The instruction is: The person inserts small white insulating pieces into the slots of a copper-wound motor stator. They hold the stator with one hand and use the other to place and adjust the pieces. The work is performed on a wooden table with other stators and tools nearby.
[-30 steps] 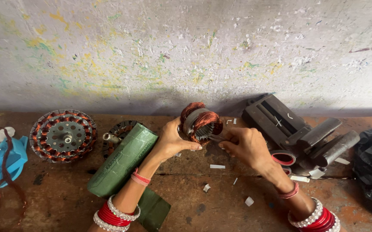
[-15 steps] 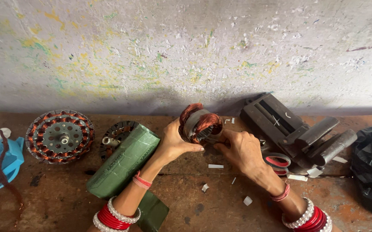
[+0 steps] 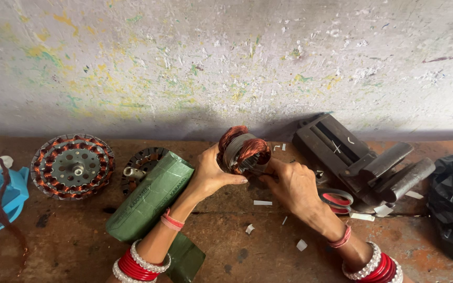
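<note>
The left hand (image 3: 213, 175) grips a round steel stator wound with copper wire (image 3: 242, 149), held upright above the brown workbench (image 3: 268, 246). The right hand (image 3: 292, 183) pinches closed at its lower edge, beside a roll of green paper (image 3: 150, 196).

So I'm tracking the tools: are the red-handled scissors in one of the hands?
No, the scissors lie on the bench behind the right hand, while both hands are on the copper-wound stator.

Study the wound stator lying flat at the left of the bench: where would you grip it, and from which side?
Grip the wound stator by its outer rim, coming down from above. It lies flat with its shaft end upward, and copper coils fill the ring between hub and rim, so the rim probably spares the windings. Neither hand is on it.
</note>
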